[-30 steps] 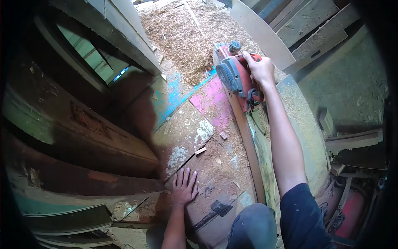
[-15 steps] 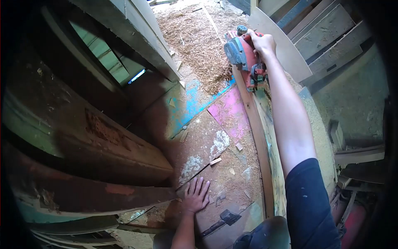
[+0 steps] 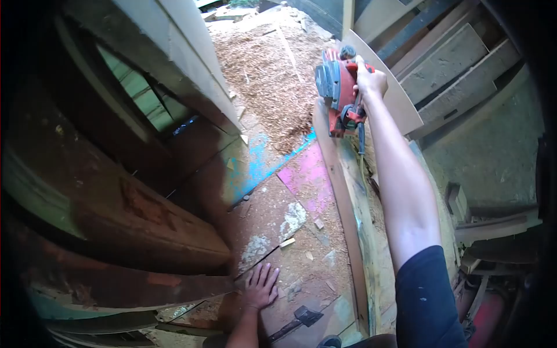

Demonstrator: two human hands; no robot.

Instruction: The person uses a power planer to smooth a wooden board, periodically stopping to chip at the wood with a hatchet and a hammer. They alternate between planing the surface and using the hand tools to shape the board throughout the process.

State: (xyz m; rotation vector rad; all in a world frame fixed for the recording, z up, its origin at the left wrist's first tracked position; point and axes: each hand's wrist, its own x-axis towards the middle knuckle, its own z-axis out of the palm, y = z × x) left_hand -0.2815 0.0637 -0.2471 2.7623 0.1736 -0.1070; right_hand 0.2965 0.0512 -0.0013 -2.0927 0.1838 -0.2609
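Observation:
My right hand (image 3: pixel 371 81) is wrapped around the handle of a red and grey electric planer (image 3: pixel 342 95). The planer sits over the far end of a long wooden beam (image 3: pixel 354 232), which runs back toward my body. A cord (image 3: pixel 362 148) trails from the planer's near end. My left hand (image 3: pixel 261 285) lies flat with fingers spread on the dusty, paint-stained work surface (image 3: pixel 301 255). Close to its right is a hatchet-like tool (image 3: pixel 306 316) with a dark head, its handle partly hidden by my forearm. A small wood block (image 3: pixel 287 242) lies just beyond my fingertips.
A heap of wood shavings (image 3: pixel 261 69) covers the far area. Large dark timber pieces (image 3: pixel 174 226) stand close on the left, beside a pale upright panel (image 3: pixel 191 46). Boards (image 3: pixel 447 58) are stacked at the right, with a curved thin sheet (image 3: pixel 400 104) before them.
The view has shifted, so the surface appears lower and farther left. My right hand keeps hold of the planer near the beam's far end, and its cord shows more. My left hand stays flat.

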